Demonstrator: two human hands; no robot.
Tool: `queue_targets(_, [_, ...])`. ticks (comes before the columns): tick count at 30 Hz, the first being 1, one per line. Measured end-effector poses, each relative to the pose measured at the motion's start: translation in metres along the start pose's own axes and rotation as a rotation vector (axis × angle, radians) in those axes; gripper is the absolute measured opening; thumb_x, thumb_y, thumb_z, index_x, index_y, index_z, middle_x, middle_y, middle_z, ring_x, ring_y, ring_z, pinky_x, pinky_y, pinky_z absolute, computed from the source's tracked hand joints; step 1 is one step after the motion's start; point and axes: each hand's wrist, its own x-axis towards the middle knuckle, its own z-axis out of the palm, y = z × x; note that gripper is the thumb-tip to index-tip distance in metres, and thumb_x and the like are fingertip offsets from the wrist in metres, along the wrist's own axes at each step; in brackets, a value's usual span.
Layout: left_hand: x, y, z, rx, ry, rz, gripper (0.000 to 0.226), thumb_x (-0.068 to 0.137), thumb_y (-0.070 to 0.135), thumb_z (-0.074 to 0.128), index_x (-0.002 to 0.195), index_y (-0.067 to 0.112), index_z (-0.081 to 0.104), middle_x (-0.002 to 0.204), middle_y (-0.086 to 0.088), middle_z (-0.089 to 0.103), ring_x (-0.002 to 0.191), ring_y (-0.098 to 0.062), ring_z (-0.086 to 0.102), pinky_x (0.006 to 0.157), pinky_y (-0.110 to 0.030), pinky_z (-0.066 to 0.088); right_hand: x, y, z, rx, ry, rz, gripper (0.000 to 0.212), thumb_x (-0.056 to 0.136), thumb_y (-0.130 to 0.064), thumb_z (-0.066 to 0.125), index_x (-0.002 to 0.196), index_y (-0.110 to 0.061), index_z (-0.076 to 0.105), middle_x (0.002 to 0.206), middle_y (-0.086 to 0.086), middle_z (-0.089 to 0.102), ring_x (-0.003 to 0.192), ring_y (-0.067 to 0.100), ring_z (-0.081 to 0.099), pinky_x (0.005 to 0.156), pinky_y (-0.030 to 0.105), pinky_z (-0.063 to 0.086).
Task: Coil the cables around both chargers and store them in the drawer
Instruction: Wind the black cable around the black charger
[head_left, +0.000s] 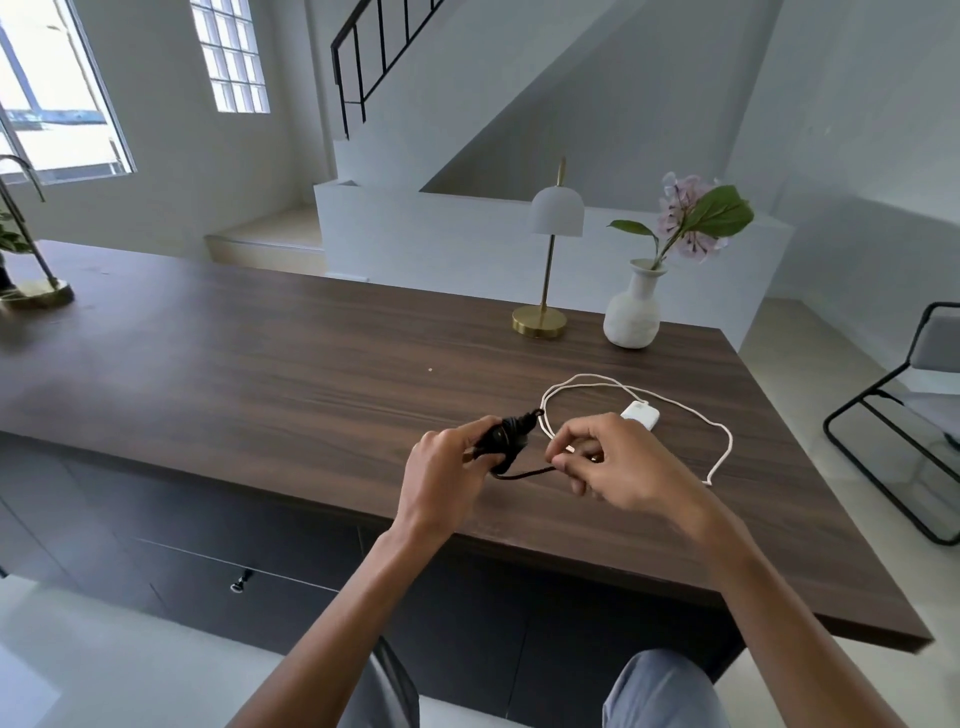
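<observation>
Both forearms reach in from the bottom edge and meet above the near side of the dark wood table (260, 364). The left hand (441, 478) comes up from about 6 o'clock, wrist slightly bent, thumb and fingers wrapped around the black charger (501, 439), which it holds just above the tabletop. The right hand (618, 467) enters from 5 o'clock with its back turned to the camera, its fingers curled inward and pinching the free end of the black cable (524, 474) between thumb and forefinger. A short slack run of that cable sags between the two hands; the rest is already wound in tight turns around the charger body, with a small knob of cable or plug sticking out at the charger's 1 o'clock.

At 2 o'clock from the hands, just beyond the right knuckles, the white charger (640, 414) lies flat on the table, a rounded white block. Its white cable (724, 441) is uncoiled, spread in a loose open loop that runs out to 3 o'clock and back round behind the black charger.

Farther away, at 12 o'clock, stands a table lamp (551, 249) with a white dome shade and brass base, and just right of it a white vase (634, 309) holding a pale purple flower. In the dark cabinet front below the table, at 8 o'clock, a drawer (239, 566) with a small metal knob is closed. A black-framed chair (904, 415) sits at 3 o'clock off the table's end.
</observation>
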Motion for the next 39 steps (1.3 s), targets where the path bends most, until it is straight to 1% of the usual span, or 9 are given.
queue_targets(2, [-0.004,-0.005,0.001,0.086,-0.003,0.027,0.042,0.084,0.017,0.079,0.122,0.034,0.071,0.101,0.008,0.08,0.096,-0.013,0.076,0.081,-0.035,0.06,-0.001,0.002,-0.006,0.209,-0.056,0.009,0.012,0.098,-0.015,0.063,0.091,-0.014,0.074,0.07,0.004,0.074,0.059,0.008,0.067,0.061,0.023,0.055])
queue_targets(5, [-0.009,-0.012,0.005,0.136,0.012,0.093,0.045,0.084,0.014,0.079,0.125,0.028,0.07,0.106,0.005,0.08,0.093,-0.018,0.076,0.076,-0.034,0.059,-0.002,0.011,-0.009,0.492,-0.093,0.061,0.014,0.098,-0.012,0.063,0.099,-0.006,0.075,0.086,0.01,0.079,0.08,0.016,0.076,0.071,0.023,0.06])
queue_targets(10, [-0.016,-0.02,0.011,0.164,-0.025,0.244,0.052,0.078,-0.004,0.075,0.124,0.019,0.07,0.125,0.005,0.074,0.104,-0.019,0.075,0.077,-0.036,0.062,0.004,0.029,0.006,0.712,-0.003,0.051,0.021,0.098,-0.017,0.06,0.103,-0.001,0.073,0.092,0.014,0.079,0.093,0.023,0.077,0.073,0.022,0.061])
queue_targets(15, [-0.014,-0.02,0.013,0.22,-0.052,0.306,0.054,0.075,-0.009,0.06,0.124,0.012,0.069,0.125,0.0,0.074,0.101,-0.026,0.075,0.074,-0.041,0.063,0.012,0.042,0.017,0.656,0.116,0.006,0.02,0.095,-0.023,0.064,0.09,-0.007,0.076,0.07,0.001,0.07,0.068,0.018,0.071,0.055,0.029,0.06])
queue_targets(18, [-0.015,-0.019,0.017,0.218,-0.077,0.329,0.05,0.08,-0.007,0.062,0.125,0.013,0.068,0.127,0.0,0.072,0.104,-0.024,0.074,0.077,-0.04,0.063,0.015,0.045,0.022,0.678,0.175,-0.015,0.021,0.086,-0.03,0.069,0.085,-0.011,0.078,0.081,-0.002,0.075,0.069,0.015,0.064,0.051,0.028,0.057])
queue_targets(21, [-0.019,-0.019,0.021,0.22,-0.089,0.334,0.052,0.081,-0.01,0.069,0.126,0.013,0.067,0.128,0.0,0.071,0.107,-0.022,0.073,0.082,-0.041,0.063,0.017,0.048,0.027,0.718,0.192,-0.002,0.025,0.08,-0.035,0.07,0.083,-0.012,0.079,0.088,0.006,0.075,0.074,0.018,0.065,0.052,0.028,0.058])
queue_targets(27, [-0.009,-0.012,0.026,0.254,-0.052,0.238,0.05,0.078,-0.01,0.067,0.119,0.018,0.069,0.117,0.003,0.076,0.094,-0.026,0.075,0.07,-0.044,0.061,0.011,0.051,0.029,0.726,0.182,-0.078,0.028,0.075,-0.033,0.074,0.083,-0.007,0.079,0.085,0.02,0.074,0.07,0.017,0.067,0.054,0.027,0.058])
queue_targets(34, [-0.012,-0.014,0.028,0.241,-0.115,0.32,0.054,0.08,-0.011,0.067,0.125,0.018,0.066,0.125,0.003,0.071,0.101,-0.023,0.074,0.074,-0.042,0.062,0.026,0.048,0.03,0.681,0.253,-0.111,0.02,0.075,-0.037,0.073,0.08,-0.019,0.08,0.084,0.009,0.077,0.07,0.015,0.065,0.057,0.027,0.057])
queue_targets(39, [-0.015,-0.014,0.031,0.195,-0.145,0.381,0.052,0.082,-0.012,0.065,0.125,0.017,0.065,0.125,0.007,0.067,0.113,-0.013,0.067,0.079,-0.038,0.061,0.043,0.064,0.045,0.64,0.26,-0.053,0.026,0.079,-0.047,0.068,0.078,-0.024,0.081,0.089,0.018,0.074,0.078,0.015,0.057,0.079,0.028,0.044])
